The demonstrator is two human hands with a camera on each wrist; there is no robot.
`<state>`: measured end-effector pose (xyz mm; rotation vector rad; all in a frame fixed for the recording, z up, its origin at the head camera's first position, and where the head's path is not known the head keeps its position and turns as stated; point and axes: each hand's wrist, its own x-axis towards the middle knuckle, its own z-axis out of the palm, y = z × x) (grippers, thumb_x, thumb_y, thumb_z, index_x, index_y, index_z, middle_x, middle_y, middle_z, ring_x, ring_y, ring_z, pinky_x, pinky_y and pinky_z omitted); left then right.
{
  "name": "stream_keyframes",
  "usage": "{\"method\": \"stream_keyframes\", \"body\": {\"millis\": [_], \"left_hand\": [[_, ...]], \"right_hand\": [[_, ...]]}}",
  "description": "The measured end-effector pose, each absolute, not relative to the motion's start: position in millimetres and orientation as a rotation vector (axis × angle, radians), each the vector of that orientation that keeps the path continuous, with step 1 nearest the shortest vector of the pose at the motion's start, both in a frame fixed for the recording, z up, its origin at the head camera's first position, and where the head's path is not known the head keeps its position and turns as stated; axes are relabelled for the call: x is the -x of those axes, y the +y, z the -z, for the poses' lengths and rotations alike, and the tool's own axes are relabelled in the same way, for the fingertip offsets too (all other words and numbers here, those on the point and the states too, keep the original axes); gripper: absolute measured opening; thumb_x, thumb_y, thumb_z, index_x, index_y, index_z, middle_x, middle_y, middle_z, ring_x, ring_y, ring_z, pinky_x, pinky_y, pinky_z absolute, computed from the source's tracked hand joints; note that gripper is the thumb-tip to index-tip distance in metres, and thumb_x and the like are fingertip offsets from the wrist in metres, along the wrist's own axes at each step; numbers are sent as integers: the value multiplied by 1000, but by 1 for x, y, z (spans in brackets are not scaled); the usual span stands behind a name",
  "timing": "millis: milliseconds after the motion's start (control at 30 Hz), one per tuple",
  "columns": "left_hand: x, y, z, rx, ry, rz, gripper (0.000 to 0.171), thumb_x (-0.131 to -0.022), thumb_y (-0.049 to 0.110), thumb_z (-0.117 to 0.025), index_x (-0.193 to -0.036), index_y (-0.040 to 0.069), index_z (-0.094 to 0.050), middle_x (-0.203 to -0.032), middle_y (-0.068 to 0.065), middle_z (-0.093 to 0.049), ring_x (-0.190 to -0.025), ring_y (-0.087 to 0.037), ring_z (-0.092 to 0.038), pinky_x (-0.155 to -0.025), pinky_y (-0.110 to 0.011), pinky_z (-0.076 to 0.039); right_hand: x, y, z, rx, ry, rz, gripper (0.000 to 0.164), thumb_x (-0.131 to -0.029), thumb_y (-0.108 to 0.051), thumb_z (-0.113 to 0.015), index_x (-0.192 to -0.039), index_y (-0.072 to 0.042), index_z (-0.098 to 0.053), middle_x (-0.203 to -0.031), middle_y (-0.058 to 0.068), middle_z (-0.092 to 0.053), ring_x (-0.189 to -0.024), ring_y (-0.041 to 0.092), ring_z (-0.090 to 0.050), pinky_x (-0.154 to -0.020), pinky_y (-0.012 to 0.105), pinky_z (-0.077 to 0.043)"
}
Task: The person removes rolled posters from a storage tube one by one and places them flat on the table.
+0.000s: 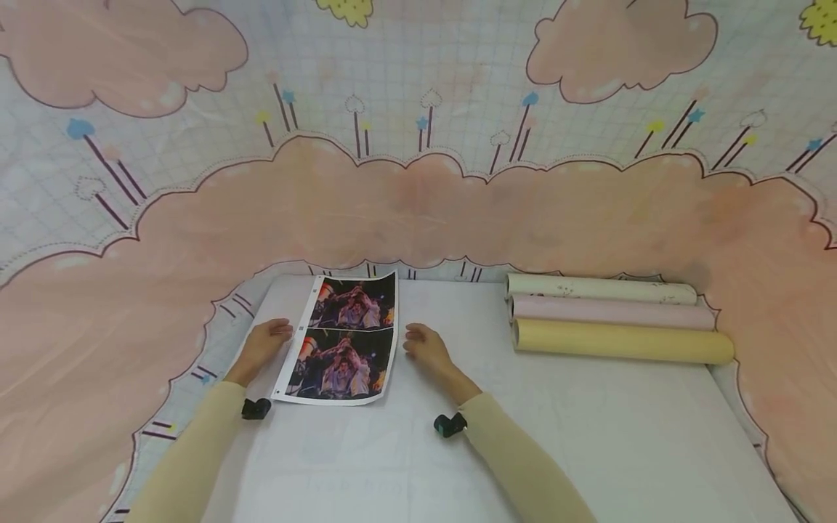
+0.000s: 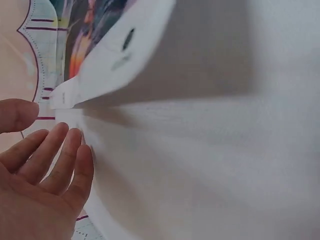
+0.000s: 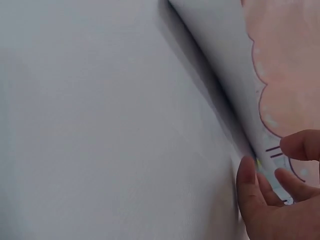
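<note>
A printed sheet [image 1: 341, 367] with two nearly identical dark, colourful photos, one above the other, lies toward the back left of the table, its edges curling up. Beside its left edge is my left hand [image 1: 264, 347], fingers loosely bent and holding nothing. In the left wrist view, the lifted corner of the sheet [image 2: 142, 47] rises just beyond those fingertips [image 2: 60, 129]. My right hand [image 1: 428, 349] hovers a little off the right edge, thumb and fingers apart with nothing between them. The right wrist view shows the sheet's curled pale side [image 3: 220, 45] near that hand [image 3: 280, 215].
Three rolls lie at the back right: a cream patterned roll [image 1: 601, 289], a pale pink roll [image 1: 615, 311] and a yellow roll [image 1: 621, 341]. A white cover spreads over the table [image 1: 523, 450]. Behind hangs a pink-and-white cloth [image 1: 418, 211] with cloud patterns.
</note>
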<state>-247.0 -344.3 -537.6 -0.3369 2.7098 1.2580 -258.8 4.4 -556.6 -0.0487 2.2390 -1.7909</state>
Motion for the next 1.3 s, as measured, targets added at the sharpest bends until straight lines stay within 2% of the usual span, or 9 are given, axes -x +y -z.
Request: {"method": "stream_keyframes", "body": {"millis": [133,167,367,400,467,733,967,1133,1300], "left_hand": [[239,-345,530,337,2745,-1263,46,-104,15,-41,-144,-7,-38,-144,-31,-45,-133,-46,-44,-107,-55,-42],[237,-345,529,332,2776,-1245,45,-104,17,-41,-144,-5,-40,-144,-30,-46,-133,-45,-45,-102,-51,-47],[225,-332,513,280,2845,-1283,43,-104,20,-43,-141,-2,-45,-142,-28,-49,-131,-46,-47,-102,-53,-46],[222,-328,508,272,2833,-1308,43,-104,19,-43,-141,-2,-45,-143,-28,-49,-132,-47,-46,-106,-57,-41],[217,-319,503,241,2847,-1327,42,-104,18,-44,-141,-1,-46,-142,-28,-50,-131,-46,-47,-105,-58,-42],[204,-290,495,128,2875,-1370,35,-103,14,-48,-136,3,-51,-139,-23,-54,-129,-41,-50,-107,-59,-40],[195,-260,490,-33,2780,-1508,35,-103,13,-49,-136,3,-52,-135,-21,-59,-124,-35,-58,-99,-44,-52],[194,-241,488,-114,2748,-1555,34,-103,13,-49,-135,2,-53,-135,-19,-59,-122,-35,-59,-97,-34,-53],[197,-217,486,-147,2708,-1669,31,-102,13,-52,-131,2,-56,-132,-19,-61,-121,-34,-59,-91,-16,-50]], "right_hand": [[253,15,554,54,2258,1758,41,-91,-9,-60,-132,-5,-57,-129,16,-61,-109,26,-63,-87,33,-57],[251,18,553,59,2257,1752,41,-91,-9,-60,-132,-6,-57,-130,16,-60,-109,26,-63,-87,33,-57],[243,38,552,101,2229,1772,41,-94,-11,-59,-134,-7,-55,-134,16,-58,-109,25,-64,-88,32,-57],[242,42,552,104,2221,1779,41,-95,-11,-59,-135,-7,-54,-135,16,-57,-110,25,-64,-88,32,-57],[238,49,550,106,2206,1795,42,-95,-12,-59,-137,-7,-53,-136,16,-57,-110,26,-64,-88,32,-57],[223,83,540,154,2158,1855,45,-96,-12,-58,-140,-3,-48,-139,21,-53,-115,32,-64,-92,35,-56],[216,116,535,215,2189,1855,44,-98,-12,-57,-141,-4,-47,-144,21,-49,-117,34,-63,-93,35,-56],[218,133,530,176,2152,1952,46,-98,-8,-55,-142,-1,-44,-146,23,-46,-118,30,-63,-93,34,-56],[219,149,521,106,2158,2016,46,-97,-6,-54,-142,-2,-44,-146,21,-45,-119,30,-61,-93,30,-55]]}}
